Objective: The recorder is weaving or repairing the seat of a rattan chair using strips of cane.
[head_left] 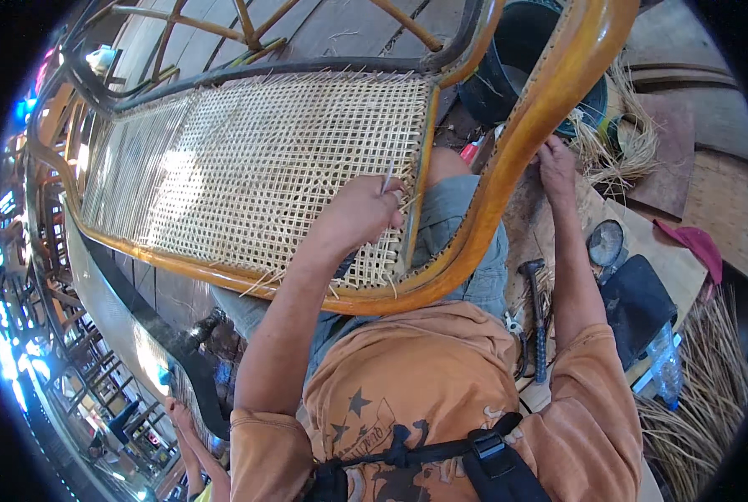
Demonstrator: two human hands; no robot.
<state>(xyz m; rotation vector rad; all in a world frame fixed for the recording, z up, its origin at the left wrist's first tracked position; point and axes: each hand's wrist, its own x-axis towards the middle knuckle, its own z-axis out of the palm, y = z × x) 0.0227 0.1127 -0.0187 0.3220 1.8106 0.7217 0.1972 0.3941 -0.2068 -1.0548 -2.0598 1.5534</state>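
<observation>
Woven cane webbing fills an orange-brown rattan frame that lies across my lap. My left hand is closed on an awl, its thin metal shaft sticking up past the fingers. That hand rests on the webbing near its right edge, where loose cane ends poke out. Beyond the thick curved rail on the right is my right hand, its fingers bent and their tips hidden by the rail. Whatever it may hold does not show.
A dark bucket and a bundle of pale cane strands stand beyond my right hand. On the boards at right lie a hammer, a round tin, a black pouch and a plastic bottle. Another person's hands show at lower left.
</observation>
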